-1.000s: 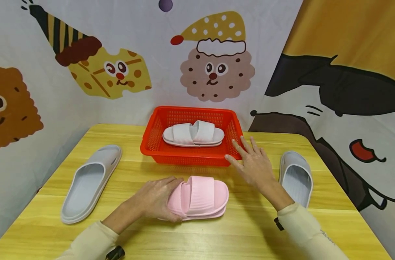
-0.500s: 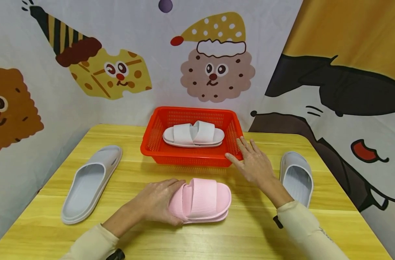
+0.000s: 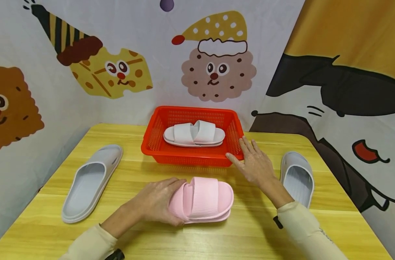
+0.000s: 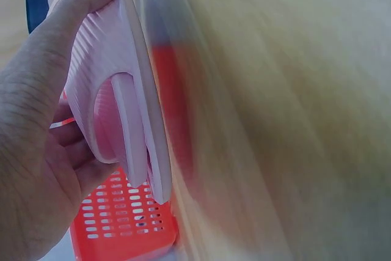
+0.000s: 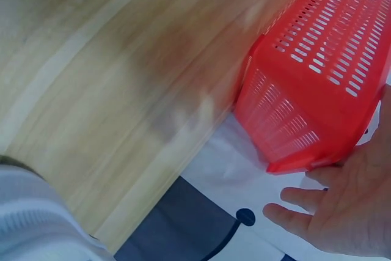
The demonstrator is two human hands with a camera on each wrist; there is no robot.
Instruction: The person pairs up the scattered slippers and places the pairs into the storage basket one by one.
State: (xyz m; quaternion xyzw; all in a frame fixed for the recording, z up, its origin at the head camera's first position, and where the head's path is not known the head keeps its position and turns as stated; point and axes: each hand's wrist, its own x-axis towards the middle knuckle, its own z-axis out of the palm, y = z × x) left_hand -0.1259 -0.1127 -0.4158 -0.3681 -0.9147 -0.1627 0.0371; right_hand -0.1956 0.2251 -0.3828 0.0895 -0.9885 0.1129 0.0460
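Observation:
A stacked pair of pink slippers [image 3: 202, 199] lies on the wooden table [image 3: 197, 238] in front of me. My left hand [image 3: 158, 200] grips their heel end, fingers curled over the top and thumb below; the left wrist view shows the pink slippers [image 4: 119, 84] held in that hand. A red mesh basket [image 3: 155, 144] stands behind, with a pair of white slippers [image 3: 194, 133] inside. My right hand [image 3: 254, 162] has straight fingers touching the basket's front right corner; the right wrist view shows the red basket [image 5: 317, 84] against that hand's fingers [image 5: 305, 203].
One grey slipper [image 3: 90, 180] lies at the table's left, another grey slipper [image 3: 296, 177] at the right beside my right forearm. Cartoon-printed cloth walls [image 3: 213, 68] close in the back and both sides.
The pink slippers have shifted slightly to the right in my left hand. My right hand has moved forward to the basket's front right corner.

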